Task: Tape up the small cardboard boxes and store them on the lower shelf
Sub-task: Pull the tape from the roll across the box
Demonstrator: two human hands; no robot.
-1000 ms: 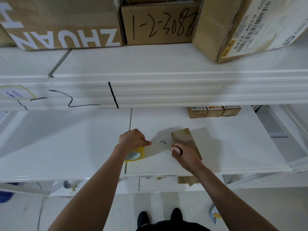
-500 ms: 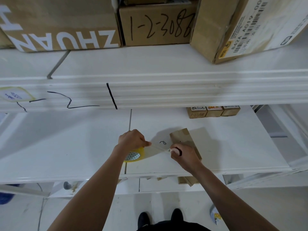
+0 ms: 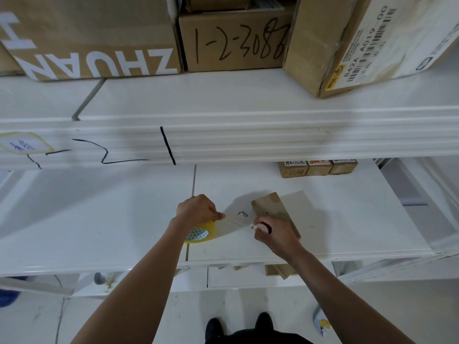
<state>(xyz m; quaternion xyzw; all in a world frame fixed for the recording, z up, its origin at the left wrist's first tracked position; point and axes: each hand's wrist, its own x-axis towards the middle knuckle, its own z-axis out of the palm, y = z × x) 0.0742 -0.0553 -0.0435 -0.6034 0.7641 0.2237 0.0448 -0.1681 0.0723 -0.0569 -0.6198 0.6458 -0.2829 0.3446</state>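
Left grip [image 3: 196,209] holds tape roll [image 3: 200,232]; right [image 3: 273,233] clasps cutter [image 3: 262,227] (box [image 3: 270,207] beside).

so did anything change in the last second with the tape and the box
Nothing visibly changed. The left hand still grips the tape roll, the right hand still pinches the end of the pulled-out strip beside the small box, and the box has not moved on the shelf.

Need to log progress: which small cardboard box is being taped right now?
The small box under the right hand, at the end of the tape strip; the three boxes at the back stand untouched.
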